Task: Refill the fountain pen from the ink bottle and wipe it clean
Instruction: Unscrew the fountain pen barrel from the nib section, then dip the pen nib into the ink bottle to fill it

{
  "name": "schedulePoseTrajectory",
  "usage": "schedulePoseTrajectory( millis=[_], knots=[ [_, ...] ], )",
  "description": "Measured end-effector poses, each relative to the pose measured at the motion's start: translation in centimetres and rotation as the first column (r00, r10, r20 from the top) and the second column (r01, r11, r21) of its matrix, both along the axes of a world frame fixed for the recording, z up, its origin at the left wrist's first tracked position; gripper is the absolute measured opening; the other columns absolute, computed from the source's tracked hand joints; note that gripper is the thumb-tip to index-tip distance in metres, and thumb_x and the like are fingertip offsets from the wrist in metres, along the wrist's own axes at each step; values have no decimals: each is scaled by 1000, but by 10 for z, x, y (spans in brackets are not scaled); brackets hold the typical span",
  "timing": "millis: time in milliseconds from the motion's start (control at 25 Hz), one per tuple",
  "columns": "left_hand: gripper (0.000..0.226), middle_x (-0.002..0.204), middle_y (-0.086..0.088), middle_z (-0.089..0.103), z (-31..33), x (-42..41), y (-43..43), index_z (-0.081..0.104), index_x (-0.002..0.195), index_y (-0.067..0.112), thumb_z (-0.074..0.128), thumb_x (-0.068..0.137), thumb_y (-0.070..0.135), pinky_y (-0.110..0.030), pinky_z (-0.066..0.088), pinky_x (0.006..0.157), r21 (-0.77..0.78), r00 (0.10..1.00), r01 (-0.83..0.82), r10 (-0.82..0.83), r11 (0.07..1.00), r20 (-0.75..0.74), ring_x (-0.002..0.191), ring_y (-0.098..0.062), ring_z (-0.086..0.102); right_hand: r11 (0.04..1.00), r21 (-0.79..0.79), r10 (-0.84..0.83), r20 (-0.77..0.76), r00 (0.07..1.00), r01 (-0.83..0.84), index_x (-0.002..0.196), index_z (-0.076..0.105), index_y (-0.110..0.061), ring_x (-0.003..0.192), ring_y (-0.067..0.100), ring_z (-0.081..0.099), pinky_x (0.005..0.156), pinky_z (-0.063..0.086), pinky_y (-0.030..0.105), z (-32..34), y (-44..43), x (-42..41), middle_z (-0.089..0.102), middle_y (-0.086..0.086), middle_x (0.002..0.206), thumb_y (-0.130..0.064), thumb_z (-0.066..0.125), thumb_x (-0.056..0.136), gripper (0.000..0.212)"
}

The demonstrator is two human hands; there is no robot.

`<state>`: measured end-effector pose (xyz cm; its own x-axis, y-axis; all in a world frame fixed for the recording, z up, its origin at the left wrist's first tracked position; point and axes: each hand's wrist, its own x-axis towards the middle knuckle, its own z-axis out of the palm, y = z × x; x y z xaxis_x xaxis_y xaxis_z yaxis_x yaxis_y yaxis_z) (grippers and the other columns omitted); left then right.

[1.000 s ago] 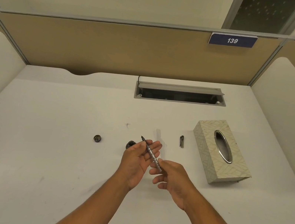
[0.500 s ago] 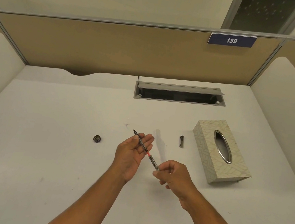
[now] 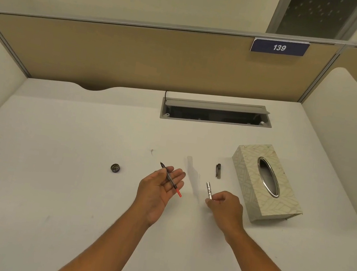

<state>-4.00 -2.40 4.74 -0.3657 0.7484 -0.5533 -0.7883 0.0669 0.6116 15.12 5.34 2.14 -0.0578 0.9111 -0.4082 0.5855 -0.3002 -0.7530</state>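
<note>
My left hand point(image 3: 155, 192) lies palm up and holds the fountain pen's front section point(image 3: 168, 175) under the thumb. Its dark nib points up-left and its red ink tube point(image 3: 178, 193) sticks out lower right. My right hand point(image 3: 226, 208) pinches the separated silver barrel point(image 3: 209, 190), a hand's width to the right. The dark pen cap point(image 3: 218, 171) lies on the white desk beyond the barrel. A small round dark lid point(image 3: 115, 168) sits to the left. The ink bottle is not visible; my left hand covers the spot where it stood.
A patterned tissue box point(image 3: 245, 182) with an oval metal slot stands at the right, close to my right hand. An open cable tray point(image 3: 216, 113) is set into the desk at the back. Cubicle panels wall in the desk on three sides.
The pen has come apart: my right hand pulled the barrel off to the right, while my left hand kept the nib section and shifted left, covering the ink bottle.
</note>
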Motion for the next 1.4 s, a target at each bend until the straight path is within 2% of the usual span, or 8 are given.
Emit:
schedulePoseTrajectory(
  millis=[160, 320, 680, 1160, 1400],
  knots=[
    [25, 121, -30, 76, -4, 11, -3, 63, 119, -5, 46, 113, 12, -52, 59, 98, -42, 999, 36, -36, 998, 13, 116, -42, 75, 996, 73, 33, 202, 979, -49, 83, 66, -14, 72, 14, 61, 59, 48, 30, -20, 9, 3, 66, -3, 80, -18, 72, 87, 8],
    [26, 119, -29, 77, -6, 15, -5, 63, 121, -7, 46, 112, 10, -52, 59, 99, -63, 999, 51, -50, 997, 18, 114, -42, 76, 987, 130, 48, 287, 957, -89, 81, 63, -14, 71, 18, 62, 57, 49, 31, -31, 9, 2, 65, 0, 78, -18, 69, 88, 10],
    [28, 119, -28, 78, -9, 17, -6, 63, 124, -7, 46, 113, 12, -51, 58, 99, -88, 999, 50, -49, 995, 20, 113, -40, 77, 979, 151, 81, 310, 947, -133, 91, 57, -16, 78, 20, 61, 57, 43, 27, -37, 11, 2, 63, 4, 90, -25, 74, 87, 20],
    [27, 117, -28, 78, -8, 17, -9, 64, 122, -6, 47, 112, 13, -50, 59, 98, -91, 999, 36, -33, 995, 27, 113, -40, 77, 976, 153, 99, 314, 944, -154, 100, 60, -12, 85, 19, 56, 67, 42, 28, -37, 8, 2, 60, 4, 95, -31, 75, 86, 28],
    [27, 119, -29, 77, -8, 17, -10, 63, 124, -7, 47, 112, 12, -50, 59, 96, -81, 999, 35, -32, 996, 34, 112, -41, 77, 975, 158, 97, 322, 942, -154, 102, 60, -12, 84, 19, 56, 66, 42, 28, -36, 7, 1, 58, 2, 94, -36, 75, 85, 33]
  ],
)
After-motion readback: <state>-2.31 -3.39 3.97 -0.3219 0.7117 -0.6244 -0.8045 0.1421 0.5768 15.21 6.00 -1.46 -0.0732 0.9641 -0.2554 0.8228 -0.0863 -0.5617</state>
